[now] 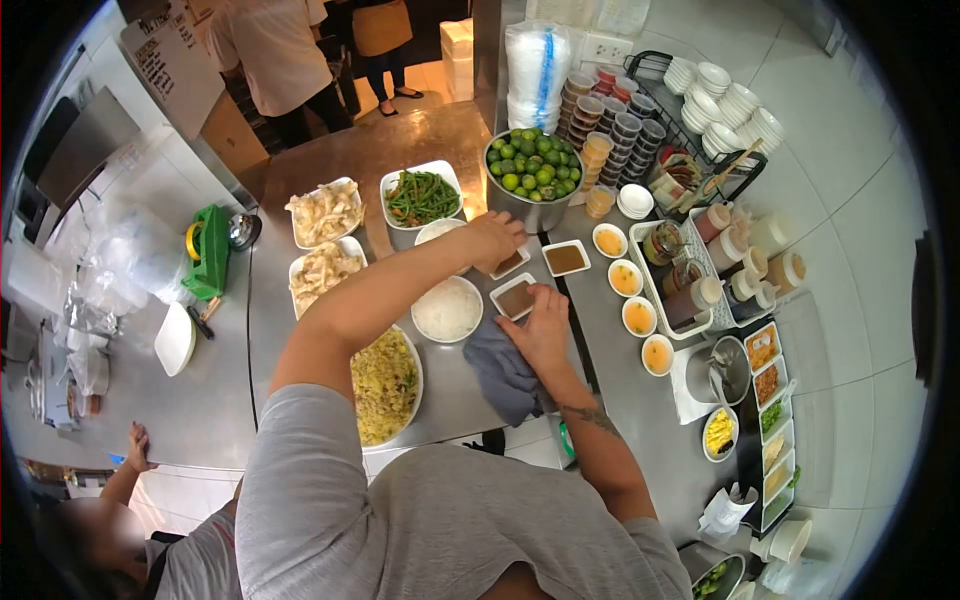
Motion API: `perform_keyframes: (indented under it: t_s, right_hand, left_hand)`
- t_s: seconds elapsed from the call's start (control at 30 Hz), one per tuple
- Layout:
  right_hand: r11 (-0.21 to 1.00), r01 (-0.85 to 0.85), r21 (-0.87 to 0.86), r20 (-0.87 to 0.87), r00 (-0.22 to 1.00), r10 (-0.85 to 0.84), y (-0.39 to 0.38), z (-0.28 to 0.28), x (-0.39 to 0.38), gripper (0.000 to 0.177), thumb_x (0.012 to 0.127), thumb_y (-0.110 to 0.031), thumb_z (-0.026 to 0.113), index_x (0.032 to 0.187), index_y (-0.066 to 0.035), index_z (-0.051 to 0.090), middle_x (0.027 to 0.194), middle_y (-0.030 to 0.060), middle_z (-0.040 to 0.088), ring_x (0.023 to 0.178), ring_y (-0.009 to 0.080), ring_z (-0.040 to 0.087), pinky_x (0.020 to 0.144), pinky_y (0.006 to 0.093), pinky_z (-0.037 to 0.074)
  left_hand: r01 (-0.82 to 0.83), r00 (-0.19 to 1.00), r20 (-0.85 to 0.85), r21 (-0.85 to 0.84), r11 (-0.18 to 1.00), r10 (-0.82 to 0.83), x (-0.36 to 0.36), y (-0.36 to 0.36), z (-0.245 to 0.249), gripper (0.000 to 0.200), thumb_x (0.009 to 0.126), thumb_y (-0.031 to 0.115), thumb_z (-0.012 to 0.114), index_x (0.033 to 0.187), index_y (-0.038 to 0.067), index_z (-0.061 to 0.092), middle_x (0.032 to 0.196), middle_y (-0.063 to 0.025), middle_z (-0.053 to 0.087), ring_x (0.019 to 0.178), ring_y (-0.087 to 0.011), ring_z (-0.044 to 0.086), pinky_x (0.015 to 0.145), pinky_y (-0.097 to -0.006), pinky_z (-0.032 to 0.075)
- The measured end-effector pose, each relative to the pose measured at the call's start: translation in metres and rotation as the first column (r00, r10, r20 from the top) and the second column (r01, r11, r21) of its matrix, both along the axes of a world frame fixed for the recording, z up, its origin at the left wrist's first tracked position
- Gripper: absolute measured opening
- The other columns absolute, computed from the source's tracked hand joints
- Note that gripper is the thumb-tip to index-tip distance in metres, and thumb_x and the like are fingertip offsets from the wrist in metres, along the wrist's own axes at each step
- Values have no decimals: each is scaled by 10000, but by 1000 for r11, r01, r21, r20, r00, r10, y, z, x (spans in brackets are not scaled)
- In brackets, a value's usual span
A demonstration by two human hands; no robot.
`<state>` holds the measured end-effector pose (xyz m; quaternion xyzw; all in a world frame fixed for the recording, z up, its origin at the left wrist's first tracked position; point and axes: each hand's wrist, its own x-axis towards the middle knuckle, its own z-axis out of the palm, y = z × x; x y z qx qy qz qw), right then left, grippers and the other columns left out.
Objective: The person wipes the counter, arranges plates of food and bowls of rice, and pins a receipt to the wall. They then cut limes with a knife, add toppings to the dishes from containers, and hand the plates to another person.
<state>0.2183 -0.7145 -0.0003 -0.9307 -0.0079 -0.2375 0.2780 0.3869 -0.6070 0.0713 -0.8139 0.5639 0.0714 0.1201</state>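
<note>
My left hand [492,242] reaches across the counter, its fingers over a small sauce dish [510,263] that they partly cover. My right hand [540,325] has its fingers at the rim of a square dish of brown sauce [515,298], beside a grey cloth [503,368]. Another sauce dish [567,258] lies just right of them. Left of the cloth is a bowl of white rice [447,309]; a second rice bowl [441,232] is partly under my left forearm. A large plate of yellow fried rice [385,388] sits below that forearm.
Green beans [422,198], fried food plates [326,212] and a pot of limes [533,166] stand at the back. Orange sauce bowls [626,278] and bottle baskets [690,280] are at the right. A co-worker's hand [140,447] is at lower left; two people stand behind the counter.
</note>
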Motion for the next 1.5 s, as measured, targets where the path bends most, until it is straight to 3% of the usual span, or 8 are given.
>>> perform_keyframes:
  t_s: [0.17,0.3,0.47,0.83,1.03,1.17,1.37,1.5]
  right_hand:
    - [999,32,-36,-38,999,-34,5,-2,4,799,587,-377,819,1185,-3,442,1125,185,508,1069,353,447,934,431,357]
    - [994,92,-63,-54,994,-95,8,3,1,830,638,-417,780,1255,-4,408,1194,219,479,1124,368,426,955,443,341]
    - [993,112,33,158,981,-116,12,-3,-20,602,758,-360,701,1209,-30,477,1183,223,480,1105,369,436,946,440,348]
    - [951,-308,20,-67,949,309,45,-3,-69,355,723,-154,655,1062,-69,593,1074,139,527,992,337,484,878,426,424]
    - [995,-92,-30,-38,995,91,30,-25,-74,341,721,-84,590,1060,-55,596,1079,151,526,1006,351,469,881,437,413]
    - [995,-92,-42,-10,996,92,21,-28,-59,339,733,-56,572,1071,-40,593,1097,166,524,1013,356,466,886,438,408]
    - [979,-201,-23,21,979,201,21,-27,-46,320,744,-35,557,1062,-21,589,1100,172,522,1017,355,464,896,441,394]
    - [972,-229,-52,31,973,231,24,-34,-74,295,753,-35,549,1044,-6,581,1089,175,523,1009,357,475,891,434,393]
  left_hand:
    - [-777,553,-615,-136,615,563,36,8,23,467,754,35,520,1214,-33,479,1123,-182,587,886,-300,622,617,-343,518]
    - [-947,190,-979,-163,277,74,36,-9,6,421,778,1,469,1197,-23,503,1113,-148,596,874,-239,629,536,-308,514]
    - [-965,96,-995,-84,250,38,48,-23,-15,437,795,-23,468,1231,2,490,1185,-140,556,958,-243,599,573,-329,530]
    - [-993,119,-968,-113,-40,-222,23,-54,-18,361,740,-50,500,1096,-106,486,976,-197,562,766,-298,595,464,-358,537]
    - [-782,619,-654,-562,269,434,-11,-21,12,479,696,99,564,1133,-78,482,1096,-296,542,1001,-338,574,804,-416,499]
    - [-641,761,-452,-637,428,466,-56,16,27,333,766,115,581,1052,-50,544,1030,-259,526,993,-421,535,873,-444,440]
    - [-612,739,-380,-724,318,557,-114,122,34,244,799,125,576,1010,2,582,998,-214,535,925,-404,560,807,-443,463]
    - [-792,415,-388,-599,117,823,-132,253,16,209,816,125,576,994,19,603,976,-227,574,926,-375,571,794,-445,470]
